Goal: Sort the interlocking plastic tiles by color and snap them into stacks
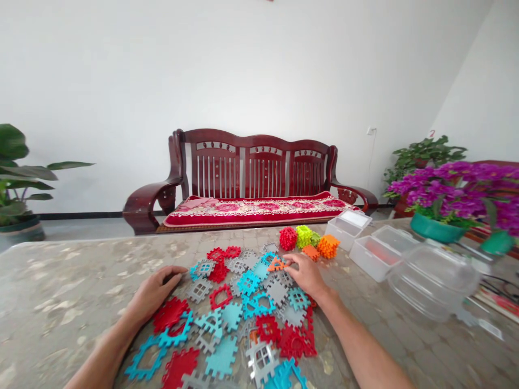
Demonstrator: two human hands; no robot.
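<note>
- Right hand (307, 273): my thumb and index finger appear closed on the right end of an orange triangular piece (276, 264), which sits at the far right part of the spread, over blue and grey pieces.
- Left hand (156, 286): I hold nothing; the fingers are bent, thumb and index apart, near the surface (81, 281), just beside a pale windowed piece (205, 267).
- Gathered, as I judge it: a red cluster (287, 238), a lime-green cluster (303, 236) and an orange stack (328, 246), side by side beyond my right hand. A flat orange piece (311, 253) lies just beside the stack.
- Outstanding, as I judge it: the loose toothed pieces (232, 316) in blue, turquoise, grey and red, overlapping and mixed between my forearms. This is the larger share, so I rate progress as early.
- Containers: a clear box (367, 263) stands to the right, something red-orange showing within.
</note>
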